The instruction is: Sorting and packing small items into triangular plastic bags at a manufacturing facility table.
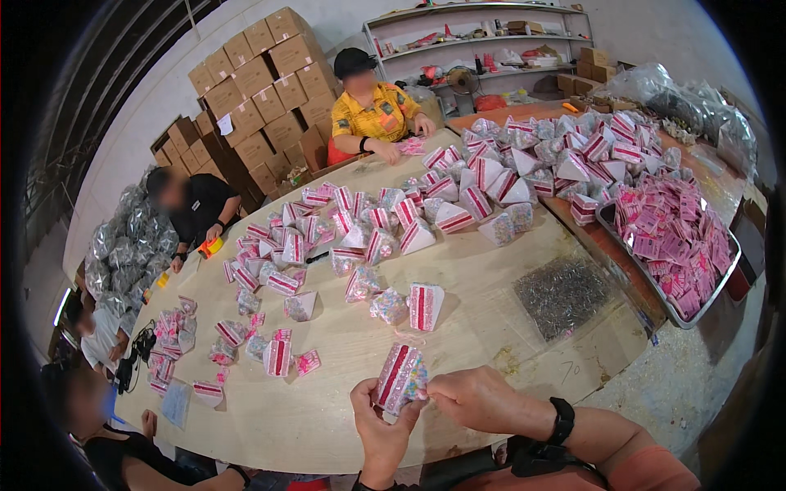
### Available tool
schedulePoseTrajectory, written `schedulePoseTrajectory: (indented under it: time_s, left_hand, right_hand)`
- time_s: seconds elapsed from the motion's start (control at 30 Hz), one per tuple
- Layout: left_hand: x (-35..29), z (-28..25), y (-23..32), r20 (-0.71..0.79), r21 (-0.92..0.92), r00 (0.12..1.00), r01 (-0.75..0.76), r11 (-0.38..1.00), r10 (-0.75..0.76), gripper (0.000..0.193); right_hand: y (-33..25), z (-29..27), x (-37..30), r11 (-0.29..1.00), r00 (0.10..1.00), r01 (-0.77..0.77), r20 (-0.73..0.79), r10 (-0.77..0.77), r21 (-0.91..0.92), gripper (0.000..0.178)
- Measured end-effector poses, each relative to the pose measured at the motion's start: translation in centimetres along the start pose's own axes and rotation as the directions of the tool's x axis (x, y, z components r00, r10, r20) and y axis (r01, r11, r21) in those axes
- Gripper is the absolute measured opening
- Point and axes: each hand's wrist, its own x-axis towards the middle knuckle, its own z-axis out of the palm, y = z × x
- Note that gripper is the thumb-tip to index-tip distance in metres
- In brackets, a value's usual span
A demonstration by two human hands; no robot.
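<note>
My left hand is closed round a cake-slice ornament, which has pink and white sides, a dark red stripe and pastel beads along one face. At the beaded edge, the fingers of my right hand are pinched together. Whatever they hold, if anything, is too small to make out. Just beyond my hands stand another cake-slice ornament and a beaded one. A heap of small metal pins lies on a clear plastic sheet to the right.
A big pile of cake-slice ornaments covers the far side. On the right, a metal tray holds pink tags. Co-workers sit along the table's left and far edges. Cardboard boxes and a shelf stand behind.
</note>
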Motion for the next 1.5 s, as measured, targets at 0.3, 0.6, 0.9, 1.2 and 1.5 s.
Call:
schedulePoseTrajectory:
  time_s: [0.3, 0.6, 0.9, 1.2, 1.5]
  left_hand:
    - [0.1, -0.5, 0.1, 0.010, 0.018, 0.999, 0.033, 0.999, -0.033, 0.057]
    - [0.0, -0.4, 0.4, -0.013, 0.126, 0.999, -0.033, 0.991, 0.035, 0.056]
    - [0.2, -0.3, 0.2, -0.046, 0.220, 0.995, -0.073, 0.973, 0.085, 0.055]
    - [-1.5, -2.0, 0.9, -0.143, 0.477, 0.945, -0.194, 0.857, 0.293, 0.060]
    - [-7.8, -9.4, 3.8, -0.380, 0.655, 0.827, -0.076, 0.751, 0.415, 0.058]
  right_hand:
    - [0.6, 0.3, 0.1, 0.997, 0.999, 0.029, 0.018, -0.030, 0.069, 0.012]
    - [0.0, 0.8, -0.1, 0.999, 1.000, -0.017, 0.012, 0.017, 0.044, 0.011]
    - [0.6, 0.7, 0.5, 0.984, 1.000, -0.020, 0.001, 0.021, 0.178, 0.012]
    - [-2.2, 1.5, 1.2, 0.974, 0.996, 0.089, -0.003, -0.090, 0.208, 0.008]
    - [-7.2, 7.9, 4.4, 0.699, 0.792, -0.421, 0.610, -0.028, 0.578, 0.009]
